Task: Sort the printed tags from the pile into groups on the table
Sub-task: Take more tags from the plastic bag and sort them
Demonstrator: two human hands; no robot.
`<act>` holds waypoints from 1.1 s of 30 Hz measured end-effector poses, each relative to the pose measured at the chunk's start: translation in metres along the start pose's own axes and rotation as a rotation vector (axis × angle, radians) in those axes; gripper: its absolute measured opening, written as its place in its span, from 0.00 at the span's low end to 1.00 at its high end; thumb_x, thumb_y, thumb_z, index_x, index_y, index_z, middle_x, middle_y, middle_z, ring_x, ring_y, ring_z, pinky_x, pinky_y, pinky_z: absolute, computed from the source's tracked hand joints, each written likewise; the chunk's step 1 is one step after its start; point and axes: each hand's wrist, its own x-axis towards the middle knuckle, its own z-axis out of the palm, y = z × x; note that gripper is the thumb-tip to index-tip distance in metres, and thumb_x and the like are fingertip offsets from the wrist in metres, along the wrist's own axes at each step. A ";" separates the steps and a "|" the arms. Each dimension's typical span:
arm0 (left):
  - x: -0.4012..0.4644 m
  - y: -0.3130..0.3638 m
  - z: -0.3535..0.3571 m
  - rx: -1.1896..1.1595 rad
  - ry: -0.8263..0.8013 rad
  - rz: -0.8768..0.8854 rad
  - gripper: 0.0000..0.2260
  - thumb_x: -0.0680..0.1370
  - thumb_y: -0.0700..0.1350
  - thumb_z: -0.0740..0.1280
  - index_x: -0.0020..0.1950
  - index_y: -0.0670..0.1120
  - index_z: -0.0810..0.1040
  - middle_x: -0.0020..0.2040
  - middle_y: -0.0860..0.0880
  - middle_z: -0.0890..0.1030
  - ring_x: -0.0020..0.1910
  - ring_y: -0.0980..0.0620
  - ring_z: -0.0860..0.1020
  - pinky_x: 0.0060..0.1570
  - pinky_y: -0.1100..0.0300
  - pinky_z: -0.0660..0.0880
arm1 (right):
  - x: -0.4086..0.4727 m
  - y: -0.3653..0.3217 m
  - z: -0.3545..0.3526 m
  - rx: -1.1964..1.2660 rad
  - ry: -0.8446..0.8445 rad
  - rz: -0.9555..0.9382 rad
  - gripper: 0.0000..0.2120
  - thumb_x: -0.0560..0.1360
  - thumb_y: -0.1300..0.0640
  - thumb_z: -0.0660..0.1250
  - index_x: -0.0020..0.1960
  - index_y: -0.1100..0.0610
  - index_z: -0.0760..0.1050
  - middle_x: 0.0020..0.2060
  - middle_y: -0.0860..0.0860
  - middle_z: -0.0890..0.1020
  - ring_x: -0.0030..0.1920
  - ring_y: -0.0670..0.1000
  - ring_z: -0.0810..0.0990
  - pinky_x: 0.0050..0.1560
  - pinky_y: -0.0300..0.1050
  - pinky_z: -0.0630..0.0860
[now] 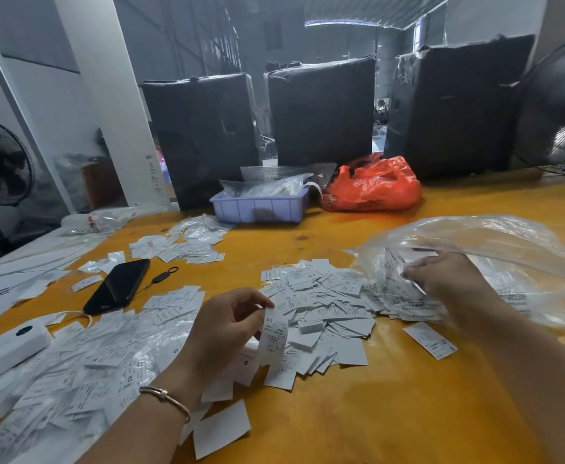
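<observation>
The small print on the tag (273, 336) is too blurry to read, the left hand (222, 324) pinches it above the pile (321, 313), and the right hand (448, 274) grips the clear bag (495, 249) beside the pile.

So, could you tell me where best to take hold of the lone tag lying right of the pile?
Probably pinch the lone tag by its near right corner, coming from the right: it lies flat on the table, with bare wood on that side.
</observation>
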 end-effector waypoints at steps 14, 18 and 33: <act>-0.001 0.009 0.007 -0.033 0.081 0.020 0.10 0.67 0.47 0.62 0.36 0.42 0.79 0.32 0.45 0.80 0.28 0.53 0.72 0.26 0.66 0.66 | -0.046 -0.020 0.030 0.374 -0.466 -0.043 0.09 0.67 0.70 0.71 0.43 0.59 0.84 0.37 0.65 0.83 0.28 0.52 0.76 0.23 0.37 0.68; -0.001 0.008 0.008 -0.147 0.129 -0.028 0.10 0.69 0.46 0.62 0.38 0.39 0.75 0.37 0.40 0.81 0.34 0.45 0.79 0.26 0.64 0.68 | -0.049 -0.012 0.039 0.256 -0.537 -0.043 0.19 0.72 0.77 0.58 0.43 0.60 0.84 0.40 0.60 0.85 0.39 0.53 0.80 0.37 0.41 0.76; -0.008 0.025 0.017 -0.091 -0.044 0.201 0.06 0.76 0.42 0.70 0.41 0.42 0.79 0.36 0.45 0.80 0.37 0.42 0.78 0.34 0.45 0.74 | -0.072 -0.020 0.056 0.219 -0.672 -0.380 0.06 0.71 0.56 0.73 0.44 0.59 0.85 0.38 0.57 0.84 0.37 0.48 0.79 0.36 0.38 0.73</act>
